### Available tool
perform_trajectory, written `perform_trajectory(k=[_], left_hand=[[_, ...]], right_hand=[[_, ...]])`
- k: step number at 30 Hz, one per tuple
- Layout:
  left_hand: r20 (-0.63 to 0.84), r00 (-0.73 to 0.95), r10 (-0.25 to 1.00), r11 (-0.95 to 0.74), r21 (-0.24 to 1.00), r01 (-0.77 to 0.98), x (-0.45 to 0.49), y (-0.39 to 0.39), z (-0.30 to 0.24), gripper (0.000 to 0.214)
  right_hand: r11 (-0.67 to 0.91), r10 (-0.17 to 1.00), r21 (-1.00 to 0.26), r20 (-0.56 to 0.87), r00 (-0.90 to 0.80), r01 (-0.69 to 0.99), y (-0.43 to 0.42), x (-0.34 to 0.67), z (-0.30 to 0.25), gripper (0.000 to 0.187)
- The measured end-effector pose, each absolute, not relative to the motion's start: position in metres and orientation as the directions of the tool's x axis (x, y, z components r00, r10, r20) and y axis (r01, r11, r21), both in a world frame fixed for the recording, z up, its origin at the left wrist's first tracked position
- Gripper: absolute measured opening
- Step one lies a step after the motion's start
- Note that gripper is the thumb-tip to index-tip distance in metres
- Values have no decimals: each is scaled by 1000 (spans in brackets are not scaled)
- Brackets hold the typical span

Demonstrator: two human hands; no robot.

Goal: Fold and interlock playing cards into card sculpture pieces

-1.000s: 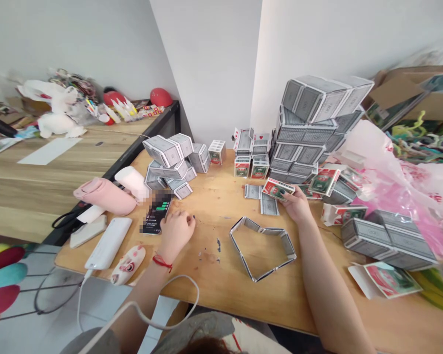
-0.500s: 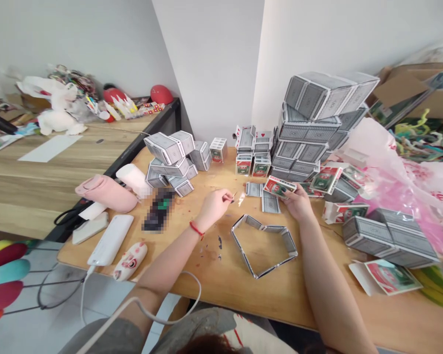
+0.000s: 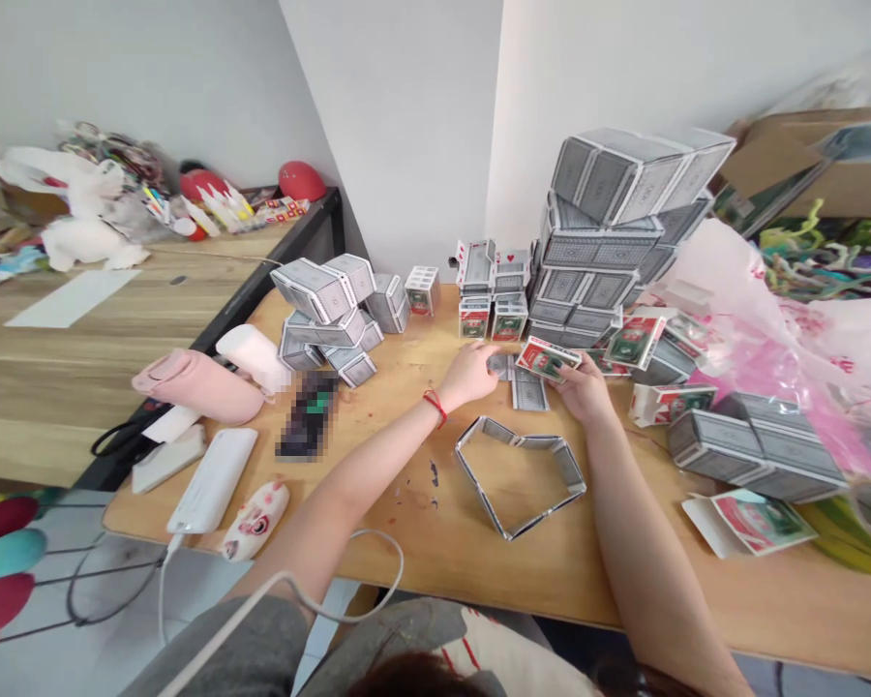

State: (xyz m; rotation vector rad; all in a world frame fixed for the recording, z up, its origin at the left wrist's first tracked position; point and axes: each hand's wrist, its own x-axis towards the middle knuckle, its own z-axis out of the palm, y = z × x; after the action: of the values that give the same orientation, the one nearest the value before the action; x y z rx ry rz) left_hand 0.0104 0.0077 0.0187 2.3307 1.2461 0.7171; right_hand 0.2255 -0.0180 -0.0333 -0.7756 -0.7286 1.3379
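Note:
My right hand (image 3: 581,389) grips a red and green card box (image 3: 548,357) just above the wooden table (image 3: 421,542). My left hand (image 3: 471,373), with a red cord on its wrist, reaches in beside it. Its fingers are curled, and the tips touch the loose grey cards (image 3: 526,390) lying flat there. Whether they pinch anything is hidden. Close in front of both hands lies a heart-shaped frame of cards (image 3: 521,474).
A tall stack of grey card blocks (image 3: 610,242) stands at the back right, and a smaller pile (image 3: 326,310) at the back left. A phone (image 3: 309,414), a white power bank (image 3: 214,479) and a pink case (image 3: 195,385) lie at the left. A pink plastic bag (image 3: 769,358) fills the right side.
My left hand moved from beside the phone across the table to the loose cards by my right hand. My right hand kept hold of the card box.

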Motion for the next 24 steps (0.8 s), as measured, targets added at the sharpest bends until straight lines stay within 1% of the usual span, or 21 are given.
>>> perform_trajectory(k=[2,5,8,11,16,20,24], left_hand=[[298,465,834,-543,597,591,11,9,19,49],[347,451,822,-553,673,491,15,8,20,51],[351,449,822,-528,766,367,24,9,19,49],[315,449,836,-456,854,250,35,12,12,42],[252,363,897,-351,905,239,47,17,0,23],[223,290,930,-299,921,249,48,18,-2,17],[185,278,942,-255,936,241,48,19,0,15]], right_hand=[[71,996,-820,25,89,-568,-18,226,-33,26],[64,997,-812,28,70,-581,-19,227,-31,25],[39,999,-810,27,30,-586,-21,225,-29,23],[14,1000,-810,25,-11,-587,-23,221,-27,23],[5,999,-816,28,-30,-579,-24,217,-25,23],[24,999,-809,48,-24,-588,-24,217,-25,23],[27,998,-807,53,-28,-590,-25,216,-24,23]])
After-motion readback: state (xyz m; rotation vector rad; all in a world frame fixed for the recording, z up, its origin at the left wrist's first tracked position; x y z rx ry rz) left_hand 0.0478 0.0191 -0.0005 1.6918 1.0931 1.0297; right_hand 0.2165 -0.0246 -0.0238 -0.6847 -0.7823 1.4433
